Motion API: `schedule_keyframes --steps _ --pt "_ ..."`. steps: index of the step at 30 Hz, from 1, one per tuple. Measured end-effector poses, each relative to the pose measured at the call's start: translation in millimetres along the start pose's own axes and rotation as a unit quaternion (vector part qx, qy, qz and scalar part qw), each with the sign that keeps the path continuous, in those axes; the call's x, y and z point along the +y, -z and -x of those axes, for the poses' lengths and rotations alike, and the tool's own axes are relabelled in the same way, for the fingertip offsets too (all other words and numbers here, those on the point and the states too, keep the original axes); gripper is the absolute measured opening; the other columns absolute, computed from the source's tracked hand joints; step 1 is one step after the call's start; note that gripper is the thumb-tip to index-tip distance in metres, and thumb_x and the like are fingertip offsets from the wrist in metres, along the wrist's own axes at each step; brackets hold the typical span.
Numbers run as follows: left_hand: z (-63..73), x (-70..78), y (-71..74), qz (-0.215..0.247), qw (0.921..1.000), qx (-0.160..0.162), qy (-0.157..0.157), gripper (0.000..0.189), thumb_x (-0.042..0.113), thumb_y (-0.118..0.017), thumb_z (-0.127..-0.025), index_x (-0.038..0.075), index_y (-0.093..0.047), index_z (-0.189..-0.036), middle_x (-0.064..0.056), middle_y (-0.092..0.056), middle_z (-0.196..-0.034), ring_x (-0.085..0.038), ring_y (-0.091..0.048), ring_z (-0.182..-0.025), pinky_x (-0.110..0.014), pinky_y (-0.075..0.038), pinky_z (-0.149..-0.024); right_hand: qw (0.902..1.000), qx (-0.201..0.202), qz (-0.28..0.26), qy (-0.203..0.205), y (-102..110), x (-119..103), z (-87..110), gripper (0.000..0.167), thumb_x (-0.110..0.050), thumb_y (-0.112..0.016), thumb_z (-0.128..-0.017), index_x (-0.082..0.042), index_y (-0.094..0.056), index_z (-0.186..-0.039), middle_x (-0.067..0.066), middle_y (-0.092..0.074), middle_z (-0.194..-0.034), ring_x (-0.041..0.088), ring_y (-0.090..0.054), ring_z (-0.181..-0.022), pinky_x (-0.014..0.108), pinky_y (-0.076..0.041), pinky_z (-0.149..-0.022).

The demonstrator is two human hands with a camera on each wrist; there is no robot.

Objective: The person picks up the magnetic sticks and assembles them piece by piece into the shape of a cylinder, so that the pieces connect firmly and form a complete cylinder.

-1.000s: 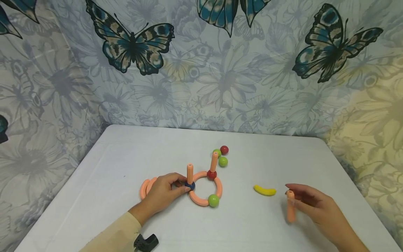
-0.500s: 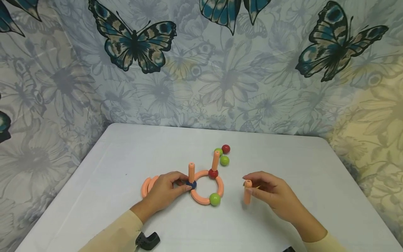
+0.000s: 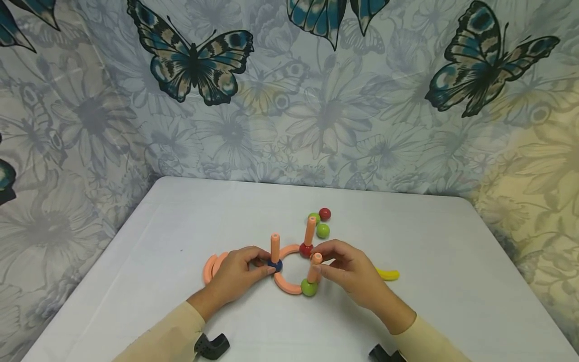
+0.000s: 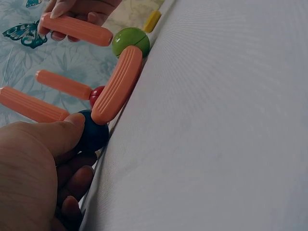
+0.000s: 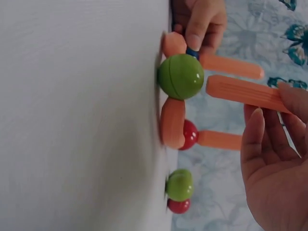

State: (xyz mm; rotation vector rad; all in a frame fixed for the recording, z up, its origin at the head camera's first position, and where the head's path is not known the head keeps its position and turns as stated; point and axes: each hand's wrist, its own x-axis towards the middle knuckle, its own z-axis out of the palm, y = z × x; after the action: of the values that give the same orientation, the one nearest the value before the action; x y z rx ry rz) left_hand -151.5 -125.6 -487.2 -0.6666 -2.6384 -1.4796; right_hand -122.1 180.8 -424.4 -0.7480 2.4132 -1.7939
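Observation:
Curved orange pieces (image 3: 288, 287) and three balls form a ring on the white table. My left hand (image 3: 235, 275) pinches its blue ball (image 4: 95, 134), from which an orange stick (image 3: 275, 247) stands upright. A second upright stick (image 3: 309, 231) rises from the red ball (image 3: 305, 250) at the back. Between thumb and fingers, my right hand (image 3: 353, 274) holds a third orange stick (image 5: 243, 92) over the green ball (image 5: 181, 76) at the front. In the right wrist view a small gap separates the stick's lower end from that ball.
Behind the ring lie loose balls, one red (image 3: 324, 214) and two green, the nearer green ball (image 3: 323, 231) in front. A yellow curved piece (image 3: 389, 275) is partly hidden by my right hand. More orange curved pieces (image 3: 209, 269) lie beside my left hand on the table (image 3: 181, 216).
My right hand has carried the orange stick leftward from the table's right side to above the green ball. The left hand keeps its pinch on the blue ball.

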Motion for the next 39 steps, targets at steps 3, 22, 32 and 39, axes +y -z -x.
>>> schedule_keyframes --steps 3,22,32,39 --pt "-0.1 -0.2 -0.4 0.001 1.0000 -0.001 0.001 0.017 0.022 -0.088 -0.097 0.020 -0.081 -0.113 0.015 -0.073 -0.102 -0.008 -0.068 -0.091 -0.030 -0.054 -0.073 1.0000 -0.007 0.002 -0.006 -4.5 0.2 -2.8 0.025 0.001 -0.077 -0.101 -0.001 -0.072 -0.125 0.006 -0.074 -0.118 0.025 -0.070 -0.106 0.033 -0.060 -0.083" --pt "-0.1 2.0 -0.3 0.005 1.0000 -0.005 0.006 0.018 0.021 -0.087 -0.097 0.019 -0.081 -0.114 0.012 -0.074 -0.103 -0.009 -0.069 -0.092 -0.030 -0.055 -0.072 0.9996 -0.012 0.026 -0.001 -3.4 6.8 0.9 0.027 -0.003 -0.080 -0.099 -0.003 -0.071 -0.124 0.000 -0.073 -0.111 0.025 -0.069 -0.104 0.034 -0.059 -0.080" --pt "0.1 1.1 -0.1 0.009 0.9999 -0.007 0.013 0.018 0.023 -0.087 -0.097 0.020 -0.081 -0.114 0.013 -0.073 -0.103 -0.009 -0.069 -0.092 -0.030 -0.054 -0.073 0.9981 0.040 0.036 0.032 15.2 6.3 -7.4 0.026 -0.005 -0.072 -0.105 -0.009 -0.069 -0.130 0.006 -0.071 -0.119 0.025 -0.067 -0.110 0.032 -0.058 -0.086" --pt "-0.3 0.7 -0.1 0.007 1.0000 -0.004 0.005 0.018 0.021 -0.088 -0.097 0.019 -0.081 -0.114 0.010 -0.075 -0.104 -0.009 -0.069 -0.092 -0.030 -0.054 -0.073 0.9932 0.100 0.049 -0.031 26.0 18.5 -30.5 0.026 -0.018 -0.070 -0.109 -0.006 -0.067 -0.132 0.009 -0.069 -0.120 0.026 -0.064 -0.110 0.032 -0.057 -0.087"
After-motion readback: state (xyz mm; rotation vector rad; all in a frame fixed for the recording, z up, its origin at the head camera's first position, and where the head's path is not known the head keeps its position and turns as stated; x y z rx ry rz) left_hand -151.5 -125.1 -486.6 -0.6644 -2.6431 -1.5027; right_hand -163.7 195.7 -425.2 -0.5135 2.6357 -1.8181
